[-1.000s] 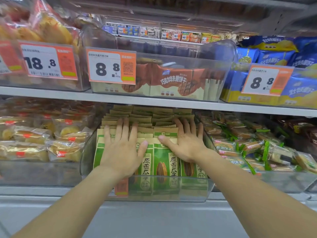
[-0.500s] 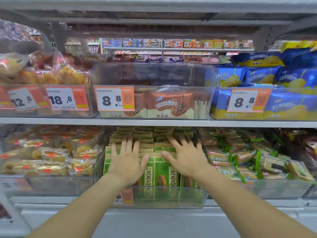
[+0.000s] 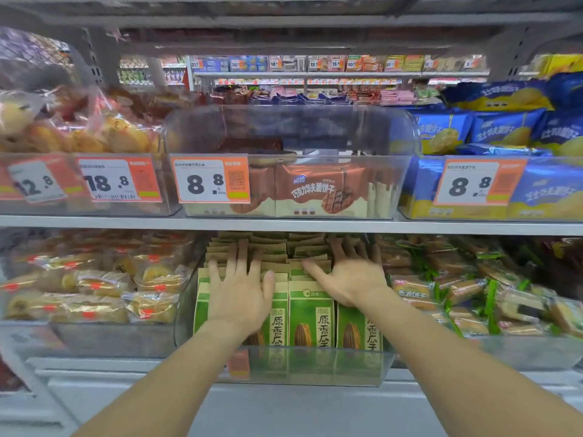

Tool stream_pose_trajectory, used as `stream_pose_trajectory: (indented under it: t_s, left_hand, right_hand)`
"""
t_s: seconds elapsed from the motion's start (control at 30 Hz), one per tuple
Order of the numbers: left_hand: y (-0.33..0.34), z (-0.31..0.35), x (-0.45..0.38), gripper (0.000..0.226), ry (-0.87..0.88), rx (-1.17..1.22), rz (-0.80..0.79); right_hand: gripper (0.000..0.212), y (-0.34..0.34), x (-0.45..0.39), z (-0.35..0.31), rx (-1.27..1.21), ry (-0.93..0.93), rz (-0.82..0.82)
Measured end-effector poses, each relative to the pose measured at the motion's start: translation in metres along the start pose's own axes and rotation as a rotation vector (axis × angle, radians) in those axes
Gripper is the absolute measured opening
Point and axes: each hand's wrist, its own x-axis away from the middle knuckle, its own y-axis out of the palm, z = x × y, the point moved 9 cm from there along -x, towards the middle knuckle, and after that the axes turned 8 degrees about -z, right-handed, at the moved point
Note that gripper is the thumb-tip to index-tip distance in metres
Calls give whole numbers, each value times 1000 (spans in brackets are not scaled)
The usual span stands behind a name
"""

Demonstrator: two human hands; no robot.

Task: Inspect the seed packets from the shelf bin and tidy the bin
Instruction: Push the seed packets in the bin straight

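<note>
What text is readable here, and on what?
"8.8": price tag on the chocolate biscuit bin
"8.8": price tag on the blue-packet bin
"18.8": price tag, left bin
"12.8": price tag, far left
"原香瓜子": green seed packets
"巧克力味夹心饼干": brown biscuit pack, partly blurred
Small print and far-aisle tags: unreadable.

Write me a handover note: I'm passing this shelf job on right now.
Left hand: open, flat on the seed packets.
Right hand: open, flat on the packet tops, fingers reaching toward the back rows.
Packets: all standing in rows in the clear bin on the lower shelf; none held.
Done: rows look fairly even.
Left: likely final straightening, then withdraw hands. Inspection status can't be told.
</note>
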Motion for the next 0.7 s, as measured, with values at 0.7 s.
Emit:
stream_pose_trajectory:
  t_s: [0.7]
  left_hand:
    - [-6,0,8,73,14,41,80]
  right_hand:
    - [31,-28,-31,35,-63,116,-20]
